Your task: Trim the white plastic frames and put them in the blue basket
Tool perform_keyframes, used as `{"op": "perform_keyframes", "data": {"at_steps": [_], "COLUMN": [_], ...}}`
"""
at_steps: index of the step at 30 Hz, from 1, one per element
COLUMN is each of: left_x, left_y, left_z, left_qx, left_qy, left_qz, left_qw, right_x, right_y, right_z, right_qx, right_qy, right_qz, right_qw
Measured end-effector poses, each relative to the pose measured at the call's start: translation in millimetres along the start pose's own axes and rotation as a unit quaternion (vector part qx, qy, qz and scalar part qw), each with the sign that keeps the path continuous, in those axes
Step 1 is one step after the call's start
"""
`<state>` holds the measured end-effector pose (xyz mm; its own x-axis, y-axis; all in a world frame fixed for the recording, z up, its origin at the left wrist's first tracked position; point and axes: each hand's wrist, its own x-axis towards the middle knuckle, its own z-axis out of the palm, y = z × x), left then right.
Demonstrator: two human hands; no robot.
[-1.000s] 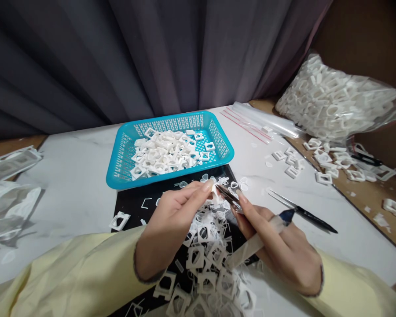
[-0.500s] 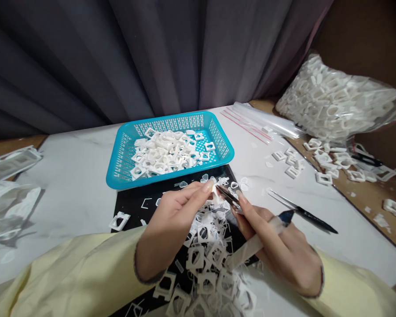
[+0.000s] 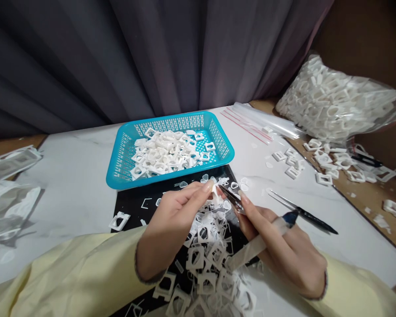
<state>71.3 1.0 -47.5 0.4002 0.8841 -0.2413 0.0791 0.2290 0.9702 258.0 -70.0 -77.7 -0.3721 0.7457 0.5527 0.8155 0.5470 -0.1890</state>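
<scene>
My left hand (image 3: 181,209) pinches a small white plastic part (image 3: 215,190) between thumb and fingertips, and the fingers hide most of it. Closed around dark metal tweezers (image 3: 230,197), my right hand (image 3: 277,242) keeps their tips beside that part; whether they touch it is hard to tell. A translucent strip (image 3: 247,254) with a dark blue end also passes through the right hand. Below both hands, white plastic frames (image 3: 207,282) and thin offcuts are heaped on a black mat (image 3: 132,200). One lone frame (image 3: 119,221) lies left of my left hand.
Behind the mat stands a blue basket (image 3: 231,152) piled with white parts. A black-handled pointed tool (image 3: 312,219) lies at right. Farther right are loose white parts (image 3: 324,178) and a full clear bag (image 3: 336,101). Plastic bags (image 3: 11,211) lie at far left.
My right hand and the tweezers have shifted slightly right, their tips a little away from the white part. My left hand stays where it was.
</scene>
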Motion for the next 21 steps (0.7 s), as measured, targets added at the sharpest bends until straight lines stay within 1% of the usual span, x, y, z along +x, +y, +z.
{"op": "perform_keyframes", "data": {"at_steps": [3,6,8,9,10,11,12,13,14,15,16,17,18,19,21], "left_x": [-0.5,0.9,4.9,8.2,12.5,17.8,23.8,30.0,36.1,41.2,44.8,46.2,44.9,40.6,23.6], "left_y": [-2.8,-1.3,5.4,10.6,16.7,23.3,30.1,36.8,43.1,49.1,54.7,59.9,64.4,68.1,70.5], "left_z": [-0.4,-0.9,-4.0,-7.3,-12.2,-18.8,-27.3,-37.4,-48.9,-61.1,-73.4,-84.9,-94.7,-102.3,-109.0], "left_qx": [0.009,0.022,0.06,0.098,0.162,0.234,0.303,0.37,0.443,0.511,0.535,0.552,0.575,0.609,0.635], "left_qy": [0.0,0.001,0.011,0.023,0.034,0.063,0.096,0.129,0.161,0.193,0.203,0.19,0.157,0.12,0.132], "left_qz": [0.001,0.018,0.054,0.083,0.111,0.151,0.198,0.243,0.274,0.301,0.297,0.287,0.27,0.264,0.283], "left_qw": [1.0,1.0,0.997,0.991,0.98,0.958,0.927,0.888,0.838,0.782,0.764,0.759,0.756,0.738,0.707], "right_x": [-1.4,-0.3,2.6,4.2,5.9,7.3,8.5,9.4,10.0,10.3,10.3,10.0,9.5,8.9,7.5], "right_y": [0.0,-0.5,-1.8,-2.7,-3.5,-4.2,-4.6,-4.4,-3.7,-2.4,-0.5,1.7,4.1,6.5,10.3], "right_z": [2.1,2.4,0.9,0.0,-0.7,-1.1,-1.1,-0.7,0.3,1.7,3.5,5.4,7.4,9.3,12.1], "right_qx": [0.009,-0.016,-0.072,-0.115,-0.162,-0.208,-0.245,-0.269,-0.277,-0.273,-0.26,-0.239,-0.215,-0.191,-0.156], "right_qy": [-0.007,0.0,0.027,0.05,0.075,0.098,0.112,0.118,0.115,0.106,0.097,0.087,0.077,0.065,0.036], "right_qz": [0.012,0.009,0.011,0.019,0.029,0.039,0.048,0.053,0.056,0.055,0.056,0.057,0.06,0.064,0.078], "right_qw": [1.0,1.0,0.997,0.992,0.983,0.972,0.962,0.954,0.952,0.955,0.959,0.965,0.972,0.977,0.984]}}
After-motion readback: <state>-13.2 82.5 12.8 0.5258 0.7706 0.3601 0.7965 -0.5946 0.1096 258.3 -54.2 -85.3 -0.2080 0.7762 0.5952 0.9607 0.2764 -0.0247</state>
